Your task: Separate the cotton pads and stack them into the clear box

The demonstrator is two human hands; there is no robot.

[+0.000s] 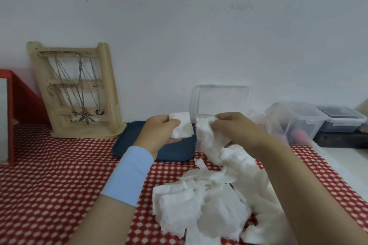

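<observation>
Now, left hand (159, 131) pinching square pad (184, 125), right hand (237, 127) gripping fluffy, possibly layered clump (209, 139).

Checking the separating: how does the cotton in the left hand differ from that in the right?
The square pad in the left hand is flat and neat; the clump in the right hand is crumpled. The square pad is held free; the clump trails down toward the loose pile. The square pad is smaller than the clump. Both are white cotton, held before the clear box.
</observation>
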